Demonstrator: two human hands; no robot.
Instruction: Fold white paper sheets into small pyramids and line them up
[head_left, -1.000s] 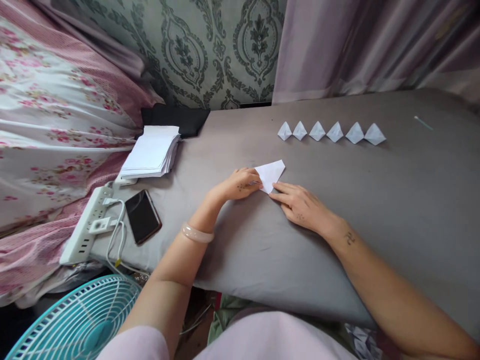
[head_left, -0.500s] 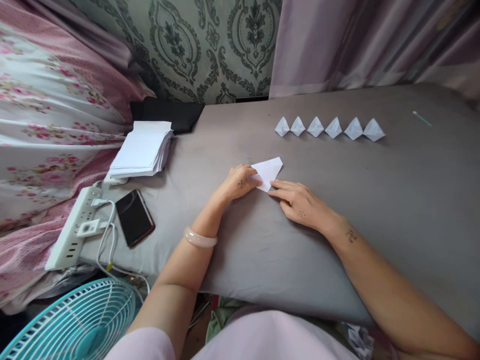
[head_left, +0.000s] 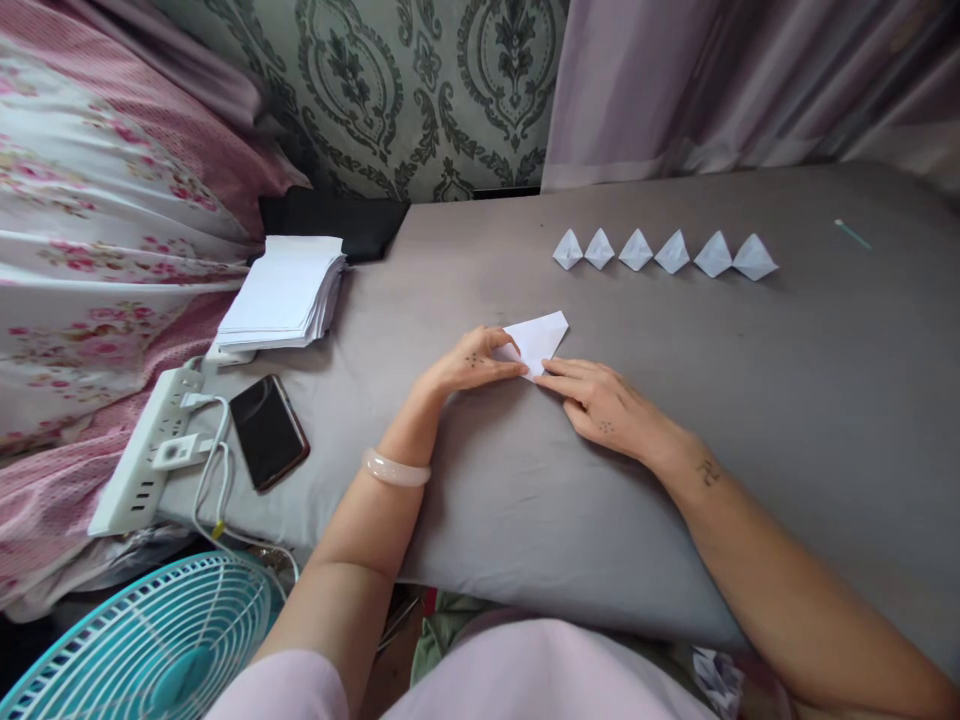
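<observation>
A: Any tips for a crisp fold? Also, whereabouts of the paper (head_left: 541,336)?

B: Flat on the gray cloth (head_left: 525,520), right between the left hand (head_left: 472,362) and right hand (head_left: 601,405), on the near side of the row of little paper shapes (head_left: 673,253).

A: Cool. And fingers?

B: Left: thumb on the near edge, curled forefinger just beyond, over on the left side. Pinching or just resting? Can't tell from this angle tbh. Right: stretched out, no clenching, fingertips on the near right edge, holding down rather than grabbing by the look of it.

A: Okay, so how to keep it neat?

B: Pin with the right fingertips, lightly, no dragging. Line up the edges before pressing hard. Then run the left thumb firmly along the crease in one go, no scrubbing. Go gentle around the pointy near corner, probably easiest to skew.

A: And if crooked?

B: Lift, realign, press again. Better than flattening a wonky line.
</observation>
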